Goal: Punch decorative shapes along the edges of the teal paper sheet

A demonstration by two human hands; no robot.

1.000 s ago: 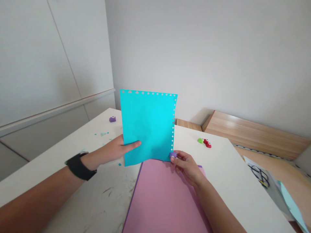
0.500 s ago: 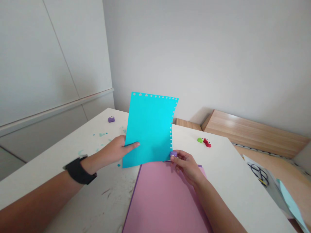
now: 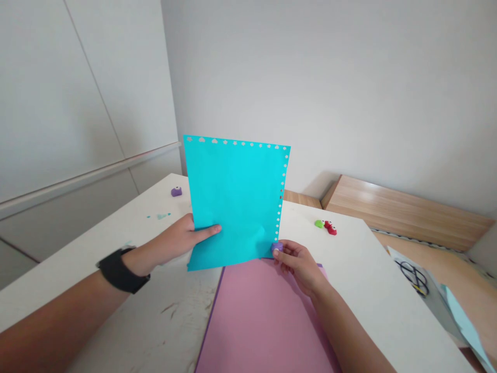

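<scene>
A bright turquoise sheet of paper (image 3: 236, 197) stands raised above the table, with a row of small punched shapes along its top and right edges. My left hand (image 3: 194, 233) grips its left side, thumb in front and the other fingers hidden behind. In my right hand (image 3: 297, 261) is a small purple craft punch (image 3: 277, 247), pinched between thumb and fingers at the sheet's lower right edge. Below the sheet lies a pink board or folder (image 3: 264, 316) with a purple border, partly under my right forearm.
On the white table (image 3: 373, 290), another purple punch (image 3: 176, 191) lies far left. A green punch (image 3: 319, 224) and red punches (image 3: 331, 228) lie at the right. Turquoise paper bits (image 3: 161, 216) are scattered at left. Beyond the right edge are dark-handled scissors (image 3: 413, 274).
The sheet has turned to face me more squarely, its top left corner swinging left and up. My left hand has shifted slightly left; my right hand stays at the lower right edge with the punch.
</scene>
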